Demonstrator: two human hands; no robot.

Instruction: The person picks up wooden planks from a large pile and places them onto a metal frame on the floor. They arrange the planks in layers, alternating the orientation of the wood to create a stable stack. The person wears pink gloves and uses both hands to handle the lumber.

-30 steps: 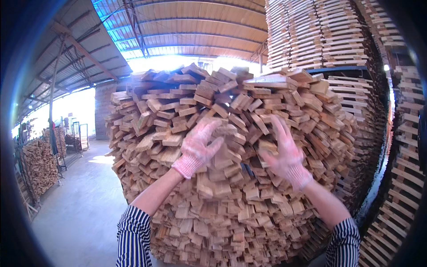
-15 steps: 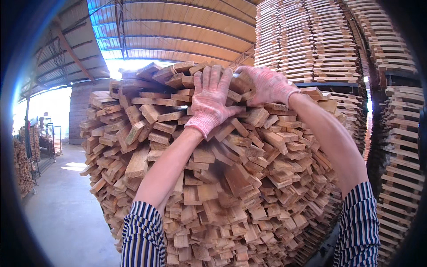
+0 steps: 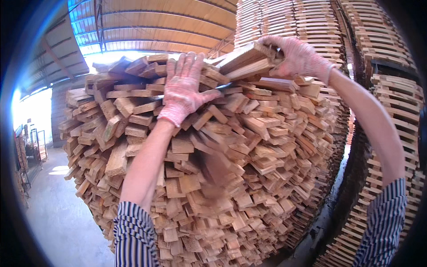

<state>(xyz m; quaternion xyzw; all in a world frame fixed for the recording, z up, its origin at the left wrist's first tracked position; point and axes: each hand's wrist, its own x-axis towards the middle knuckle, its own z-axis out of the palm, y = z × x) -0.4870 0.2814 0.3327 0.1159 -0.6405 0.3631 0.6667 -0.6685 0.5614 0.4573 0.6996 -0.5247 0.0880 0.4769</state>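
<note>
A large pile of short wooden slats fills the middle, their cut ends toward me. My left hand, in a pinkish knit glove, lies on the top of the pile with fingers stretched and thumb out to the right. In the same kind of glove, my right hand grips wooden boards by their near ends at the top right. There look to be two of them, raised at a slant over the pile; their far ends are hidden. A smeared brown patch shows on the pile's face below my left hand.
Tall stacks of slatted wooden pallets rise behind and to the right. Concrete floor runs along the left, with metal racks farther back. A curved-looking metal roof spans overhead.
My right hand has moved right and up, lifting the boards off the top of the pile. My left hand stays flat on the wood. The whole view has shifted slightly.
</note>
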